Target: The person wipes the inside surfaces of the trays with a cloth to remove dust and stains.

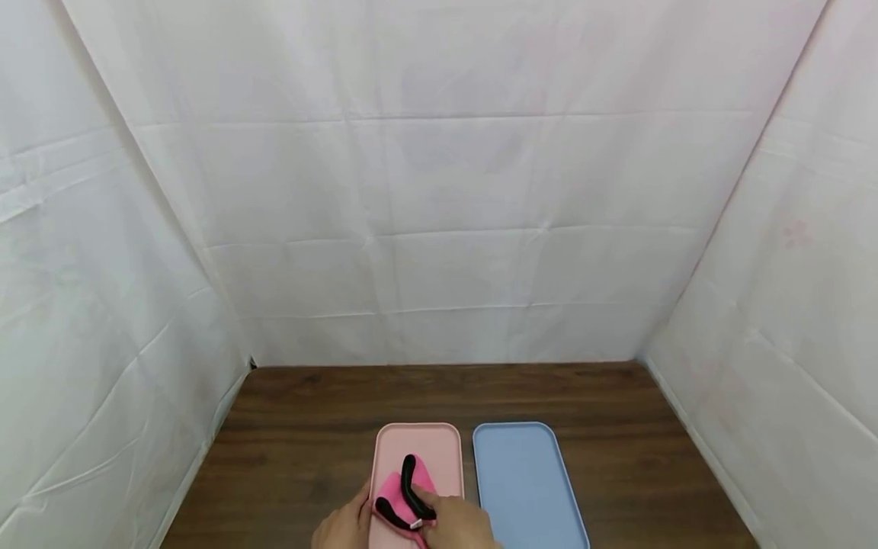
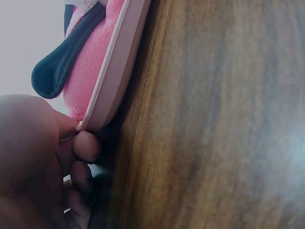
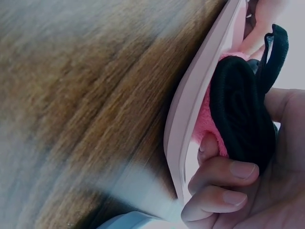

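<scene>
On the pink tray (image 1: 418,435) lies a soft pink fleece item (image 1: 423,474) with two black bands and a small white tag (image 1: 415,524); its exact kind I cannot tell. My right hand (image 1: 459,526) grips the item from the right, thumb on one side of a black band (image 3: 238,114) and curled fingers along the fleece. At the tray's left edge, my left hand (image 1: 345,526) pinches the rim (image 2: 105,81), its thumb over the edge and the index fingertip just below. Fleece comes right up to that thumb in the left wrist view.
A blue tray (image 1: 517,457) lies just right of the pink one, with a narrow gap between them. Both rest on a dark wooden table (image 1: 295,435). White cloth (image 1: 439,183) hangs at the back and along both sides.
</scene>
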The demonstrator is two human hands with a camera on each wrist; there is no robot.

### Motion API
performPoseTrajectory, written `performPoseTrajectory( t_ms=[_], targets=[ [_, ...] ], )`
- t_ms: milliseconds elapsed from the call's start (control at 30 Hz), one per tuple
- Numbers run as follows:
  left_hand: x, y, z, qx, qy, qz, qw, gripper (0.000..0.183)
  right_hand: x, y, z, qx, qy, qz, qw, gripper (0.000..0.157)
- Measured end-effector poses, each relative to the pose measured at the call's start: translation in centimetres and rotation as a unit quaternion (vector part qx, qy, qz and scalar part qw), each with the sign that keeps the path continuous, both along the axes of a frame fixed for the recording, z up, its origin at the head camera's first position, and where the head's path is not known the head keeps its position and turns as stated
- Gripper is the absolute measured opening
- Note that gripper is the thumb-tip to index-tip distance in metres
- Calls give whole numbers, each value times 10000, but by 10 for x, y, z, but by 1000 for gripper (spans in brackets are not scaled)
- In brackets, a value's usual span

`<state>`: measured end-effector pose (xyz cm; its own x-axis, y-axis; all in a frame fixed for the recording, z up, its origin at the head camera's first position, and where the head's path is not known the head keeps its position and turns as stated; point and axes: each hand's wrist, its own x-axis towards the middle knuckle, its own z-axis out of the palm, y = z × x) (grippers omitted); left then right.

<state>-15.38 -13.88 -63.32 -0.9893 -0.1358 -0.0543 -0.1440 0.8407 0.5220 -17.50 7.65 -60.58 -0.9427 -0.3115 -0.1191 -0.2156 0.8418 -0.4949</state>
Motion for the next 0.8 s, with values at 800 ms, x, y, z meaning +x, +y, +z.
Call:
performPoseTrajectory(
  t_ms=[800],
  targets=[
    [2,0,5,19,267,-257,9993,41,-6,-24,2,767,752,-281,9938,58]
  ],
)
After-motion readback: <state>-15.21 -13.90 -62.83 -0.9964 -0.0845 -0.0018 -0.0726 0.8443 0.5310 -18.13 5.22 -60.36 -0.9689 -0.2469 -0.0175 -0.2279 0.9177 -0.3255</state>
